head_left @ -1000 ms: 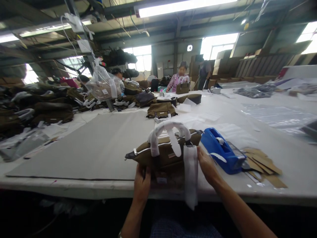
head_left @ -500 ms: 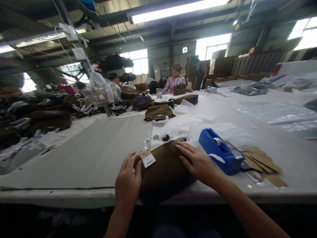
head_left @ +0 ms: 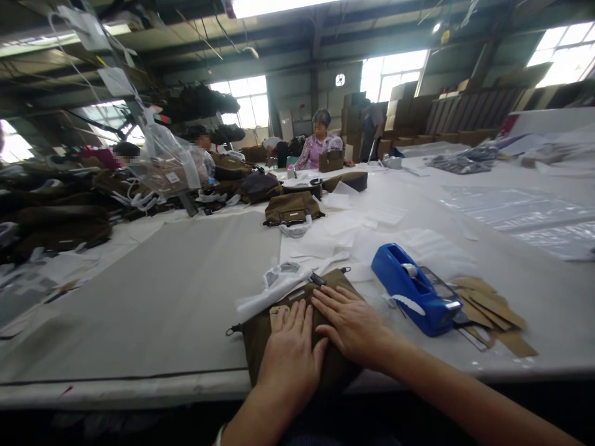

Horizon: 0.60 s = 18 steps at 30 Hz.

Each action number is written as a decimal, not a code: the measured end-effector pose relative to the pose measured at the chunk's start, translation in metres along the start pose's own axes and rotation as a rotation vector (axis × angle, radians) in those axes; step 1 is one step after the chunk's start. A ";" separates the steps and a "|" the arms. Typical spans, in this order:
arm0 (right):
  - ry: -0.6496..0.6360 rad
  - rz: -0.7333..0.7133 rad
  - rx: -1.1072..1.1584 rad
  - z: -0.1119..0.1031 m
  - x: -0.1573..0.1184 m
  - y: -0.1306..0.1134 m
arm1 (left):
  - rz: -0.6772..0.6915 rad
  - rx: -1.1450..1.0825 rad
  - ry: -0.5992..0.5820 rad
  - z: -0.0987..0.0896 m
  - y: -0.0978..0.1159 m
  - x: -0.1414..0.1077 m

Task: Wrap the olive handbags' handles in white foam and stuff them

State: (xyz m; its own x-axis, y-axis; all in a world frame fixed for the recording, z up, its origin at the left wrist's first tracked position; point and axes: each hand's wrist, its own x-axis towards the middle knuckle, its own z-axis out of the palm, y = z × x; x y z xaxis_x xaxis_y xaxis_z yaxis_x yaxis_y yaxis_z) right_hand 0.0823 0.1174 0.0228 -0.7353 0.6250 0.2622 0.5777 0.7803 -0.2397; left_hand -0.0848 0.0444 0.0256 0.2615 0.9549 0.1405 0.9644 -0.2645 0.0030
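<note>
An olive-brown bag [head_left: 256, 347] lies at the table's front edge, with metal clips at its upper corners. Flat on its front rests my left hand [head_left: 290, 353], fingers stretched out and partly covering a tan paper tag [head_left: 277, 314]. My right hand [head_left: 351, 322] lies beside it on the bag, fingers spread. White wrapped handles [head_left: 274, 288] stick out along the bag's far edge, next to a small dark buckle [head_left: 318, 280]. To the right of my right hand stands a blue tape dispenser [head_left: 409, 288].
Brown card pieces [head_left: 493, 313] are piled right of the dispenser. Another olive bag [head_left: 294, 208] sits farther back on the white table [head_left: 186, 285]. Dark bags [head_left: 60, 217] are heaped at the left. A person [head_left: 321, 145] sits across the table. Clear plastic sheets [head_left: 534, 210] lie at right.
My hands have moved from the bag's sides onto its front, closer together. The bag now lies flatter, its far edge and clips showing. The tag is now partly under my left hand.
</note>
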 end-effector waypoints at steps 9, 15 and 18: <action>-0.142 0.044 0.099 -0.006 0.017 0.011 | -0.033 -0.274 -0.050 -0.008 -0.019 0.005; -0.017 0.463 0.297 -0.023 -0.017 0.043 | -0.463 -0.442 0.313 0.009 -0.040 -0.057; -0.007 0.575 0.539 -0.009 -0.035 0.044 | -0.776 -0.664 0.301 0.039 -0.030 -0.076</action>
State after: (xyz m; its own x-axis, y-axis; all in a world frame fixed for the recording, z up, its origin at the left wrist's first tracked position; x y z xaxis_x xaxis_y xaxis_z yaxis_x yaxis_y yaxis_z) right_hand 0.1367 0.1303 0.0115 -0.3766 0.9253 -0.0458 0.6181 0.2141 -0.7564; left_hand -0.1317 -0.0147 -0.0233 -0.5236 0.8452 0.1069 0.6240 0.2950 0.7236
